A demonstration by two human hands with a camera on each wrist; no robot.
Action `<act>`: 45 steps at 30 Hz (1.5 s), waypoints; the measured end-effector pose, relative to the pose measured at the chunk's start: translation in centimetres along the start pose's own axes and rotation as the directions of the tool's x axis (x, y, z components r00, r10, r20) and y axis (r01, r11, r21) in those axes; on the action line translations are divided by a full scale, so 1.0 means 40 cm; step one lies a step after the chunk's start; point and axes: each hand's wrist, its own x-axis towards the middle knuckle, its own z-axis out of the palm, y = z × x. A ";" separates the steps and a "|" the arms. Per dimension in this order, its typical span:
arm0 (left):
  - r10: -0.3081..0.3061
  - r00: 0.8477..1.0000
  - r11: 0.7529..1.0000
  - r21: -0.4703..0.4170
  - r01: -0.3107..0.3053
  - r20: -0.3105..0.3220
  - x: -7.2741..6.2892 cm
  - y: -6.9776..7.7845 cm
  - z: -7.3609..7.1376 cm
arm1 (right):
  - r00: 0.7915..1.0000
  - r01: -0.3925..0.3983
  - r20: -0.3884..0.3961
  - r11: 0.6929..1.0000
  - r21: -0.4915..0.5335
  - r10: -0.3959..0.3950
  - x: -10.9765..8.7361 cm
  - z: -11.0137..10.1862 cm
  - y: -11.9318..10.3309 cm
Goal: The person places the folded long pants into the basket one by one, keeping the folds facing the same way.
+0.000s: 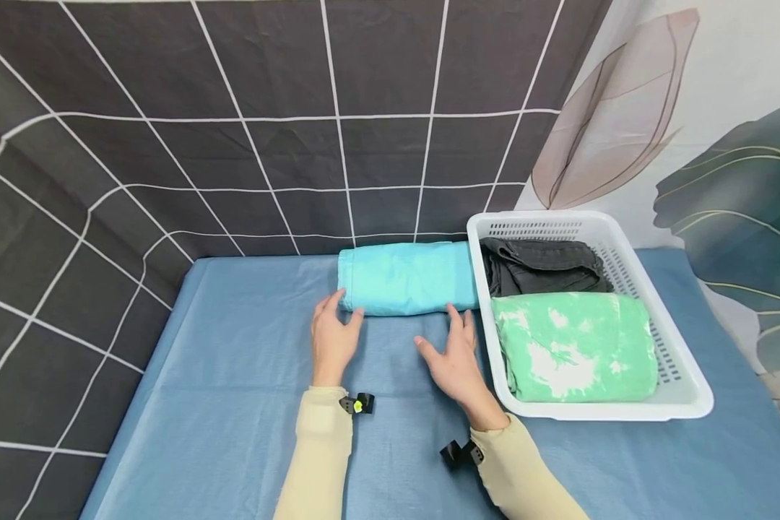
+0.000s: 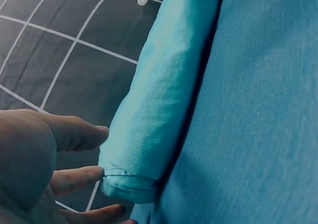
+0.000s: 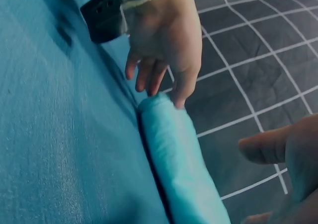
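A folded turquoise cloth (image 1: 406, 280) lies as a long, thick bundle at the back of the blue-covered table, its right end against a white basket (image 1: 672, 361). My left hand (image 1: 334, 341) is at the bundle's left end, fingertips touching or very near it. In the left wrist view, the thumb and fingers of that hand (image 2: 30, 159) are spread beside the end of the cloth (image 2: 159, 95). My right hand (image 1: 455, 361) is just in front of the bundle's right part, fingers loosely extended. Whether its fingertips touch the cloth I cannot tell. Neither hand grips anything.
Inside the basket lie a folded black garment (image 1: 542, 267) at the back and a folded green-and-white cloth (image 1: 578, 347) in front. A dark wall hanging with white grid lines (image 1: 377, 152) rises behind the table, and a leaf-patterned curtain (image 1: 624, 108) hangs at the right.
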 end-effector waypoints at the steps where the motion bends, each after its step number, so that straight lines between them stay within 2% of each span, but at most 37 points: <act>1: -0.002 1.000 1.000 -0.004 0.002 0.001 0.001 -0.001 0.001 | 1.000 -0.008 -0.024 1.000 0.011 0.008 0.006 0.002 0.002; 6: -0.009 1.000 1.000 -0.029 0.009 0.009 0.007 -0.009 0.008 | 0.993 -0.040 -0.108 0.998 0.056 0.046 0.035 0.004 0.010; 14: 0.005 1.000 0.997 -0.075 -0.004 0.012 0.020 -0.021 0.018 | 0.980 -0.089 -0.169 0.989 0.120 0.109 0.070 0.012 0.031; 20: 0.000 1.000 0.995 -0.102 0.001 0.013 0.025 -0.026 0.022 | 0.967 -0.093 -0.220 0.979 0.181 0.132 0.091 0.017 0.040; 29: 0.014 1.000 0.991 -0.132 -0.014 -0.001 0.030 -0.033 0.025 | 0.974 -0.099 -0.170 0.959 0.266 0.148 0.097 0.012 0.048; 36: 0.015 1.000 0.990 -0.139 -0.015 0.000 0.028 -0.038 0.023 | 0.973 -0.020 -0.213 0.957 0.289 0.085 0.089 0.016 0.055; 42: 0.010 1.000 0.989 -0.146 -0.010 0.001 0.029 -0.040 0.016 | 0.977 -0.090 -0.164 0.957 0.276 0.139 0.073 0.020 0.055; 45: 0.002 1.000 0.988 -0.154 -0.001 0.008 0.031 -0.042 0.013 | 0.977 -0.098 -0.158 0.956 0.277 0.146 0.072 0.018 0.055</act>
